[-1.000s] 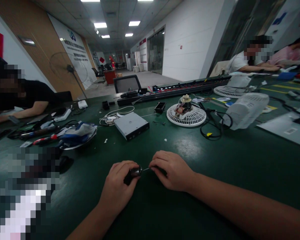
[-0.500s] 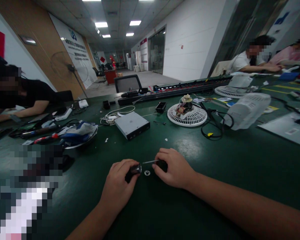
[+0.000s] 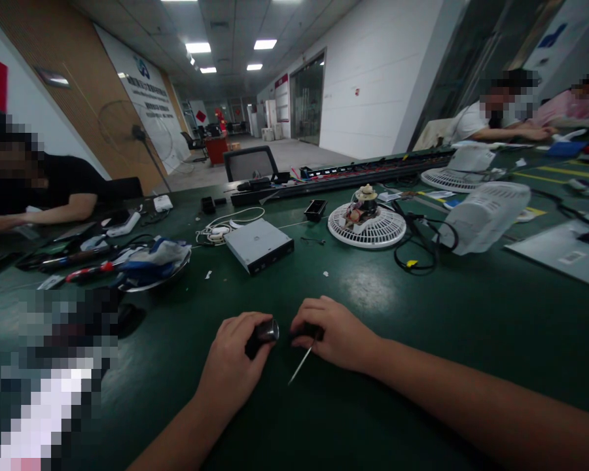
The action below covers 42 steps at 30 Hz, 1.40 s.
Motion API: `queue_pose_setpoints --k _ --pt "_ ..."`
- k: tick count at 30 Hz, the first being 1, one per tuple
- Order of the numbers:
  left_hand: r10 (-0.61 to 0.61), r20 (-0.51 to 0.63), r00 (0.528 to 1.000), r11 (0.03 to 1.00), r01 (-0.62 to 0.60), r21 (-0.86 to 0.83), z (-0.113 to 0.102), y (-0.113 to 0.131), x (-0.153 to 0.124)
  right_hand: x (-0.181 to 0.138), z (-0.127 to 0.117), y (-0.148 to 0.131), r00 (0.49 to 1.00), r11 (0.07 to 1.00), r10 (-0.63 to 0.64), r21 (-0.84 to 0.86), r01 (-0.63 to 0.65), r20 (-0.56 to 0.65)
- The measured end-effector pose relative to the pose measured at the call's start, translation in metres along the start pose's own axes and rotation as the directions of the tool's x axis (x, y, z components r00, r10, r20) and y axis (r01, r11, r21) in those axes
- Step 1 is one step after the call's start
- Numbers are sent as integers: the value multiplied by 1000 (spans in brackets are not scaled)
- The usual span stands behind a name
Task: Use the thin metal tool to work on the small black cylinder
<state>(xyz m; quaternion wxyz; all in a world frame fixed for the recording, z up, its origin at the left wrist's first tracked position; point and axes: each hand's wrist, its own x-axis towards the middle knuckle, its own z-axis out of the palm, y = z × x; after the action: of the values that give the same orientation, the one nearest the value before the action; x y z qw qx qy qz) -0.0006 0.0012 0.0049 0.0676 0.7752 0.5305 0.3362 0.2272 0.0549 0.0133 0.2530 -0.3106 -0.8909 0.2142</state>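
Observation:
My left hand is closed around a small dark cylinder with a shiny metal end, resting on the green table. My right hand sits just to its right, fingers curled on the black handle of a thin screwdriver. The metal shaft points down toward me, away from the cylinder. A small washer seen earlier between the hands is hidden now.
A grey disc drive lies ahead, with white cables behind it. A fan grille with a motor and a white fan housing stand to the right. Tools and cloth lie left. Other people work at both sides.
The screwdriver tip left the cylinder's end, a small washer appeared on the table, then my right hand swung the shaft to point toward me and covered the washer's spot.

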Motion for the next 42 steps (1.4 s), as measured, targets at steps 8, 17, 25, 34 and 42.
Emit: queue_pose_setpoints --k 8,17,25,34,42 --pt "160 37 987 980 -154 -125 -1 3 -2 -2 10 2 923 957 -257 59 285 -285" --pt "207 14 978 970 -203 -132 -2 3 -5 -3 10 -7 930 946 -307 45 322 -203" --pt "192 -8 981 969 -191 -154 0 -2 -5 -4 9 -3 954 955 -281 68 289 -105" --pt "110 -108 988 970 -130 -203 -2 -1 -2 -6 2 -7 971 979 -198 -19 202 132" --pt "86 -126 988 976 -109 -187 1 1 -2 -6 -1 -11 993 995 -78 73 71 90"
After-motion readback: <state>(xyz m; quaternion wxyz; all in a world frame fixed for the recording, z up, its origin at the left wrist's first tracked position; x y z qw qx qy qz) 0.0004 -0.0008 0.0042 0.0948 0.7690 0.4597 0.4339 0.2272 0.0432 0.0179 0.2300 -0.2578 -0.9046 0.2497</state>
